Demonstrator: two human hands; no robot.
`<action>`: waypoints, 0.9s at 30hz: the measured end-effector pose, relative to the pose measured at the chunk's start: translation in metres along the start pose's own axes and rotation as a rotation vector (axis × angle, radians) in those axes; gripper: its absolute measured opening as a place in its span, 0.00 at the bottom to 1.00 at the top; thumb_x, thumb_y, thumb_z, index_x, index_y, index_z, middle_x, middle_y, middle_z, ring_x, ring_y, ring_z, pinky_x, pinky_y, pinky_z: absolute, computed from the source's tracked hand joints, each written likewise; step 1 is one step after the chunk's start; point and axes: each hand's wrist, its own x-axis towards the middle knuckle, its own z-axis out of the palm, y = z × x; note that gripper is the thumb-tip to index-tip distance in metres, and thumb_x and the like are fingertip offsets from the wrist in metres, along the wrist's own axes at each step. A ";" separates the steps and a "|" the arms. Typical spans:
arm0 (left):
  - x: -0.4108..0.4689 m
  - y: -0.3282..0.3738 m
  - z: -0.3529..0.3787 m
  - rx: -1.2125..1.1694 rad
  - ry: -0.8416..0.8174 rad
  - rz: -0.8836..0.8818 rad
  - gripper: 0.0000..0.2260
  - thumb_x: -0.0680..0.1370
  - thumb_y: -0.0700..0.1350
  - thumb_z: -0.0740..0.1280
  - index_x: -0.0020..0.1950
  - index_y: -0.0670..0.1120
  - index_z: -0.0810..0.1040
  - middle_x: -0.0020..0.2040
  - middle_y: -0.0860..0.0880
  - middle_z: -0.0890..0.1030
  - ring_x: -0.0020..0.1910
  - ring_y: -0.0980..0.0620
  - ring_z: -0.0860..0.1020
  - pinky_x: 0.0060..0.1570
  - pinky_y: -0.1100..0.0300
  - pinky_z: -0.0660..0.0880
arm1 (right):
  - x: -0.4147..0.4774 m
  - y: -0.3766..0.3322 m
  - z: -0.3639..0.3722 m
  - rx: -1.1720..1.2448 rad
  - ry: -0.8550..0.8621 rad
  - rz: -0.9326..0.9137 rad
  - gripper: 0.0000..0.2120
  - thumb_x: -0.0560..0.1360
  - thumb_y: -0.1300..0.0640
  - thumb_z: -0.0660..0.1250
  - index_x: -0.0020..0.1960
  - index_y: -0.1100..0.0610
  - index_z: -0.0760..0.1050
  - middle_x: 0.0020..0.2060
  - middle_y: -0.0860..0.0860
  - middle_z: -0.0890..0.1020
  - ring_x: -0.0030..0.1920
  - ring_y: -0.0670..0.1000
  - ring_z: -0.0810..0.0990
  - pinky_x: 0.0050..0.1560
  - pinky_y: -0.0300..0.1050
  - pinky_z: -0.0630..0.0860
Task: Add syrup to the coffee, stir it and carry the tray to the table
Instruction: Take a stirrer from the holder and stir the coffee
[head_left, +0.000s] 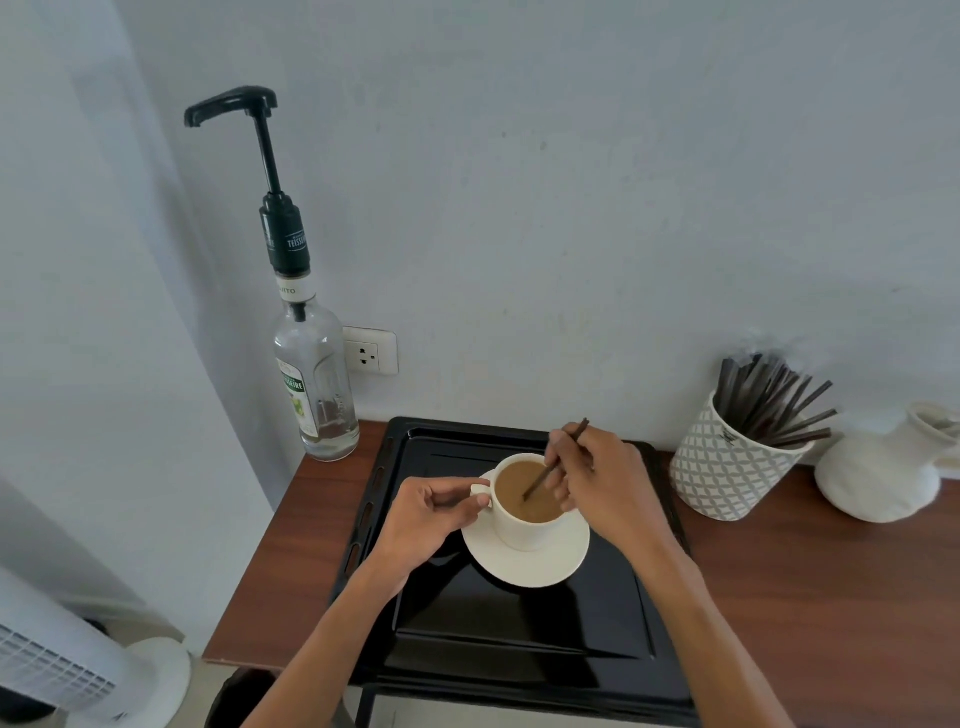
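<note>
A white cup (524, 527) of milky coffee stands on a white saucer (527, 564) on the black tray (519, 644). My left hand (428, 519) pinches the cup's handle at its left side. My right hand (597, 486) holds a dark stir stick (540, 483) whose lower end dips into the coffee. The syrup bottle (314, 384), clear glass with a tall black pump, stands on the wooden counter behind and left of the tray, against the wall.
A patterned white holder (727, 478) full of dark stir sticks stands right of the tray, with a white jug (883, 473) beside it. A wall socket (370, 351) is behind the bottle. A white fan (67, 670) stands on the floor at the lower left.
</note>
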 end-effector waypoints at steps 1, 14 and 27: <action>0.000 0.001 0.000 0.004 -0.003 -0.002 0.12 0.72 0.47 0.77 0.55 0.50 0.89 0.52 0.48 0.89 0.56 0.50 0.87 0.62 0.49 0.81 | 0.002 -0.003 0.003 -0.006 0.012 -0.015 0.16 0.84 0.53 0.61 0.41 0.55 0.79 0.30 0.53 0.84 0.31 0.53 0.84 0.43 0.54 0.85; -0.004 0.010 0.002 0.029 0.014 -0.057 0.10 0.76 0.40 0.75 0.57 0.45 0.88 0.51 0.48 0.90 0.55 0.50 0.87 0.60 0.51 0.82 | -0.004 -0.006 0.004 0.010 0.019 0.019 0.16 0.84 0.53 0.61 0.41 0.56 0.79 0.31 0.54 0.85 0.32 0.53 0.84 0.40 0.55 0.85; -0.008 0.020 0.001 0.051 0.007 -0.109 0.11 0.76 0.41 0.76 0.57 0.44 0.87 0.52 0.47 0.89 0.55 0.51 0.87 0.58 0.55 0.83 | -0.021 -0.001 -0.008 -0.132 0.048 -0.064 0.15 0.84 0.53 0.60 0.41 0.51 0.79 0.32 0.47 0.85 0.35 0.47 0.83 0.43 0.58 0.83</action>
